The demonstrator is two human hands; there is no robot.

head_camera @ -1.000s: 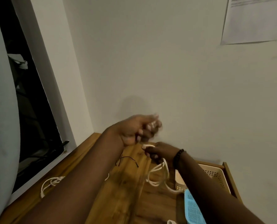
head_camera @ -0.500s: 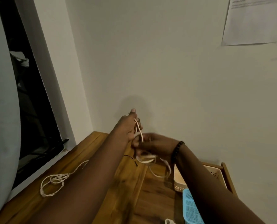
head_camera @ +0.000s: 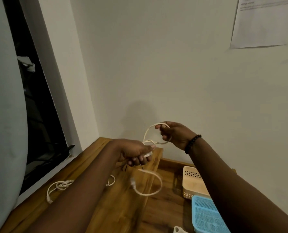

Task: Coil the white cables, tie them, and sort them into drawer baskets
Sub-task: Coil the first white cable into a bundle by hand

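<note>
Mid-coil on one white cable point(head_camera: 147, 134), held in the air above the wooden desk point(head_camera: 116, 209), nothing tied yet. Left hand point(head_camera: 136, 153) curled round the gathered turns, thumb on top pinning the crossing, one plug end point(head_camera: 148, 155) poking out by the fingertips. Right hand point(head_camera: 176, 135) higher and nearer the wall, fingers curled and pinching the top of a loop that arcs down to the left hand. Free tail point(head_camera: 150, 184) hanging below the left hand in a loose curl, motion-blurred, second connector point(head_camera: 133, 182) at its end, not touching the desk as far as can be judged. Looks like the step in hand is laying the next turn onto the bundle; probably a couple of turns left given the tail. Next move likely: bring the right-hand loop down onto the left-hand bundle, re-pin with the thumb, then reach down for the tail. Needs the left grip kept tight or the turns spring apart. Second white cable point(head_camera: 59, 186) lying loosely bunched on the desk at left, untouched, well apart from the hands. Thin dark wire point(head_camera: 124, 168) on the desk just under the left hand, possibly a tie, cannot tell. Beige basket point(head_camera: 190, 174) and blue basket point(head_camera: 205, 214) in the open drawer at right, no cable visible in either.
</note>
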